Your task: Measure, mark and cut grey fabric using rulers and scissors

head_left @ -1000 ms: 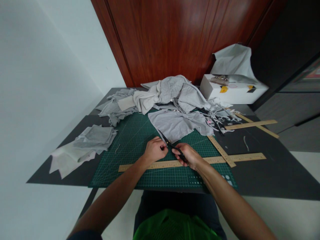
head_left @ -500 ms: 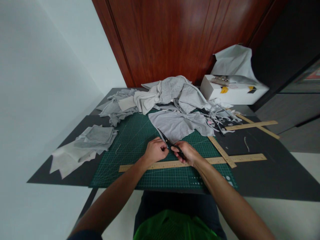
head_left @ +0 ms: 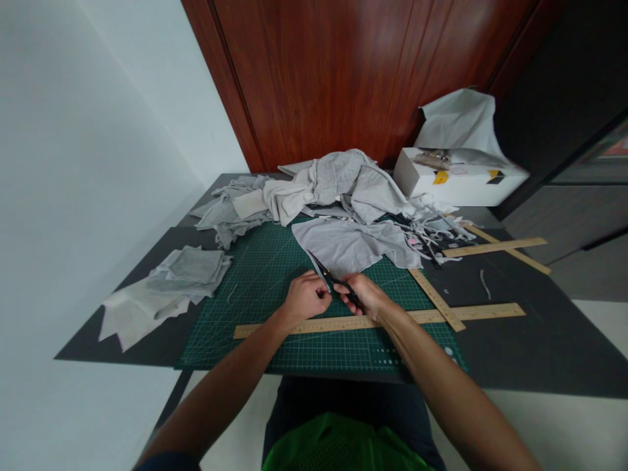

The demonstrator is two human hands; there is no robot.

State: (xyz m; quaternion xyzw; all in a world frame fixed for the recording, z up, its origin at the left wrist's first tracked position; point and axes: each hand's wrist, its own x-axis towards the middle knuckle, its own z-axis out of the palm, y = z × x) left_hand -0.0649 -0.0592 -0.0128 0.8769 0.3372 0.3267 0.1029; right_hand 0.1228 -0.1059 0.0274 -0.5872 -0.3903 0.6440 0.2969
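Note:
My right hand [head_left: 362, 293] grips the handles of black scissors [head_left: 324, 269], whose blades point up and left along the edge of a light grey cloth [head_left: 343, 245]. The cloth lies partly creased on the green cutting mat [head_left: 265, 261]. Just left of the scissors, my left hand [head_left: 307, 296] is closed in a pinch on the near corner of the cloth, with a thin edge showing beside its fingers. What lies inside those fingers is mostly hidden.
A long wooden ruler [head_left: 318, 324] lies across the mat, with another ruler [head_left: 436, 297] crossing it. Folded cloth pieces [head_left: 193, 271] lie at left, a fabric heap [head_left: 338, 176] at the back. Cloth scraps [head_left: 436, 222] sit before a white box [head_left: 456, 180] at right.
The scissors' blades look slightly further apart than before, and my right hand has shifted a touch. My left hand stays in place at the cloth's corner.

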